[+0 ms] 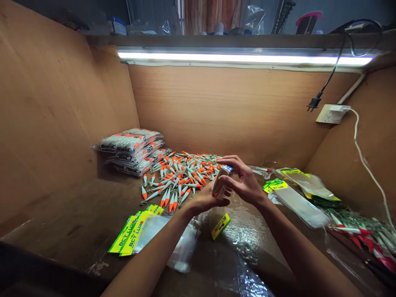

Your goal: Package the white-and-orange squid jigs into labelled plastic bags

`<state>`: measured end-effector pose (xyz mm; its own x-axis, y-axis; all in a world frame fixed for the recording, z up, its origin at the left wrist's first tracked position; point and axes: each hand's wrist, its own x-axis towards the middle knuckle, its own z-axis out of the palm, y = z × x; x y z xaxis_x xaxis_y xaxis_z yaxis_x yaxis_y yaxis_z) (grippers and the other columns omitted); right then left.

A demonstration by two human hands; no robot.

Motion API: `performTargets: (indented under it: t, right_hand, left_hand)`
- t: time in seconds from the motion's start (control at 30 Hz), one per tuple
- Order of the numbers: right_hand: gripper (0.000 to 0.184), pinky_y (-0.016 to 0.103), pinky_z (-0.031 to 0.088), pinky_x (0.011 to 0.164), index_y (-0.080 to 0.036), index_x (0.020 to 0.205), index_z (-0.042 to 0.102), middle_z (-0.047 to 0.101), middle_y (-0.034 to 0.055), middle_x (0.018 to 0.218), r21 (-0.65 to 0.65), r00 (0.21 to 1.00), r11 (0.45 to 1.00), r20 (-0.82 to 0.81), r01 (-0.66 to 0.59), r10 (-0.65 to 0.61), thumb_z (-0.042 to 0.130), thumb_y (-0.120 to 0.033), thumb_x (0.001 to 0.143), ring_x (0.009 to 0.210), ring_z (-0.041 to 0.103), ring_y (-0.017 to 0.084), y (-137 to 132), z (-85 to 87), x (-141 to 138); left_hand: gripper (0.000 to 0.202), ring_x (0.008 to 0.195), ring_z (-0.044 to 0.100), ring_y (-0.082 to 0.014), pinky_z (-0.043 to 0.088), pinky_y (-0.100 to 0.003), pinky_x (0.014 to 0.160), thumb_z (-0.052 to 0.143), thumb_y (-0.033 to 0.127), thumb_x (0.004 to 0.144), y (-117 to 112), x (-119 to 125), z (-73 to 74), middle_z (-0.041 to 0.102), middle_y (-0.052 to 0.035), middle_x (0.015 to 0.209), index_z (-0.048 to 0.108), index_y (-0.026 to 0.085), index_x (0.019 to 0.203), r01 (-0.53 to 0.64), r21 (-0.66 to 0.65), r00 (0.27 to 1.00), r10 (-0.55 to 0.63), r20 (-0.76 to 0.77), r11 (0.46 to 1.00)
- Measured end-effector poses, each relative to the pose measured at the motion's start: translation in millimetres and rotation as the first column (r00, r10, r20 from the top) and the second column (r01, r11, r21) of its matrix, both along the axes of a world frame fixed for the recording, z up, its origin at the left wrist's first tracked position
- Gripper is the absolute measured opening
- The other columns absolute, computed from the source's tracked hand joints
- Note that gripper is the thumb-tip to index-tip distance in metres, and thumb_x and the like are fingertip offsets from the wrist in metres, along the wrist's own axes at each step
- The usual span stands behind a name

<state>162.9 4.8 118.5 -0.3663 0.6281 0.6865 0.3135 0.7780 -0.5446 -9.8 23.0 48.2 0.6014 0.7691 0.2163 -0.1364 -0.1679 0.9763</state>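
Above the middle of the table, my left hand (208, 197) and my right hand (245, 178) are together around a small block-like object (221, 181), brownish with a white and blue end. Its exact kind does not show. My right thumb and fingers grip it from above and the side, while the left hand supports it from below. Just beneath them a clear bag with a yellow BCT LURE header (220, 226) stands tilted; whether the left hand touches it is hidden. Behind the hands lies a wide pile of white and orange fishing lures (181, 175).
Stacked packs of lures (131, 148) stand back left. Header bags (136, 231) lie front left; more clear bags (298, 202) lie right. Red and silver lures (368, 235) fill the right edge. A black plug (314, 101) hangs near a wall socket (331, 114).
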Motion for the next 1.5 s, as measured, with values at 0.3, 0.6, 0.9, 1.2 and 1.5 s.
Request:
performTargets:
  t: [0.3,0.6,0.9,1.2,1.5]
  right_hand:
    - [0.029,0.045,0.045,0.104,-0.028,0.112,0.071,0.06,0.0082,0.124,0.009,0.997,0.998,0.052,0.058,-0.059,0.072,-0.045,0.088,0.121,0.056,0.027,-3,0.6,-3]
    - [0.033,0.043,0.049,0.097,-0.029,0.115,0.071,0.066,0.007,0.115,0.023,0.995,0.997,0.06,0.075,-0.077,0.074,-0.044,0.086,0.109,0.061,0.027,-5,1.0,-6]
    - [0.035,0.043,0.049,0.091,-0.029,0.116,0.071,0.067,0.0069,0.111,-0.004,0.991,0.995,0.09,0.098,-0.097,0.072,-0.048,0.087,0.102,0.062,0.026,-3,-3.7,-6]
    - [0.035,0.044,0.049,0.091,-0.029,0.117,0.071,0.067,0.0071,0.111,-0.012,0.988,0.994,0.11,0.11,-0.108,0.071,-0.048,0.088,0.103,0.062,0.027,-3,-3.6,-6]
    - [0.046,0.046,0.048,0.099,-0.034,0.132,0.062,0.065,0.0056,0.125,-0.14,0.957,0.988,0.272,-0.066,0.103,0.071,-0.043,0.088,0.115,0.06,0.027,0,2.3,12]
  left_hand:
    - [0.043,0.094,0.058,-0.0236,0.045,-0.035,0.081,0.079,0.021,0.067,1,-1,-2.0,0.063,-0.0043,0.099,0.059,0.017,0.105,-0.007,-0.002,0.997,0.007,-0.074,1.0]
    - [0.043,0.089,0.054,-0.0207,0.042,-0.031,0.075,0.078,0.019,0.066,1,-1,-3.4,0.059,-0.0011,0.095,0.057,0.018,0.103,-0.027,0.042,0.993,0.032,-0.118,0.999]
    - [0.045,0.084,0.05,-0.0188,0.04,-0.028,0.071,0.078,0.017,0.064,1,-3,-3.6,0.055,-0.0001,0.089,0.059,0.018,0.104,0.006,0.035,0.992,-0.001,-0.125,0.999]
    - [0.036,0.078,0.047,-0.0159,0.037,-0.026,0.067,0.076,0.016,0.064,4,-2,-6.3,0.053,0.0019,0.084,0.06,0.017,0.096,0.024,0.034,0.988,-0.018,-0.154,0.999]
    - [0.042,0.083,0.051,-0.017,0.04,-0.027,0.072,0.076,0.017,0.066,7,-5,-13.9,0.057,0.0008,0.09,0.062,0.018,0.105,0.067,0.063,0.99,-0.058,-0.132,0.996]
